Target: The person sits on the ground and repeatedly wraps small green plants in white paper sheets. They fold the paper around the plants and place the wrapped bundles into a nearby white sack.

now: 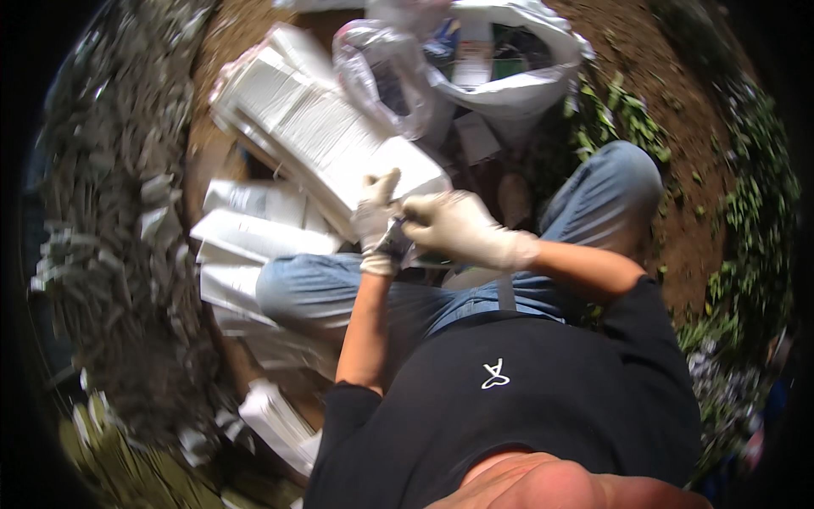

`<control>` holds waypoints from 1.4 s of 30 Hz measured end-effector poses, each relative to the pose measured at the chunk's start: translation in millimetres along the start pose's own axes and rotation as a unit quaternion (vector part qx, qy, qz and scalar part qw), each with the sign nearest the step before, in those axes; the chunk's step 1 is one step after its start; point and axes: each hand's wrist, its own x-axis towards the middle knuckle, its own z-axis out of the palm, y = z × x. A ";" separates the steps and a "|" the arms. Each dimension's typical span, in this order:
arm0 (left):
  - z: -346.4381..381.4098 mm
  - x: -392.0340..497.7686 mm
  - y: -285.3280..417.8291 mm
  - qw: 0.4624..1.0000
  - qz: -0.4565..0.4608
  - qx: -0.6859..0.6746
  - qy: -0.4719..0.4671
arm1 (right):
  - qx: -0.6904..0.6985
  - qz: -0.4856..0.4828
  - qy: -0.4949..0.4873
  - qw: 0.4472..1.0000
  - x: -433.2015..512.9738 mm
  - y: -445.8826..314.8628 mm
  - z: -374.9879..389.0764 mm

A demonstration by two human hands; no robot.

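Observation:
My left hand (376, 223), in a pale, thin glove, is raised with its fingers curled around a small dark item (398, 234). Blur and the fingers hide what that item is. Against it from the right come the bent fingers of my gloved right hand (464, 229), which pinch at it. Just beyond both hands lies a long stack of white paper sheets or bags (337, 130), sloping from upper left to lower right. Its near end is close to my left fingertips.
White plastic bags (509, 95) stand open ahead, holding packets. More white paper bundles (267, 232) lie beside my left knee, and another bundle (276, 420) lies farther back. Grey-looking heaped leaves (127, 267) line the left; green leafy cuttings (757, 191) line the right on bare soil.

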 end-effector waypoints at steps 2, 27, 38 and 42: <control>-8.3 1.7 6.2 0.998 -0.023 -0.051 0.012 | 0.177 0.156 -0.010 0.972 8.1 23.5 43.6; -0.1 28.6 -33.6 0.981 -0.144 -0.034 -0.124 | -0.388 0.523 0.117 0.750 -101.1 485.0 -306.7; 13.3 26.1 -33.9 0.976 -0.142 0.014 -0.167 | -0.036 0.447 0.217 0.867 -42.3 531.6 -274.1; 17.7 25.6 -32.9 0.972 -0.157 0.020 -0.176 | 0.011 0.381 0.089 0.920 -58.0 474.4 -216.7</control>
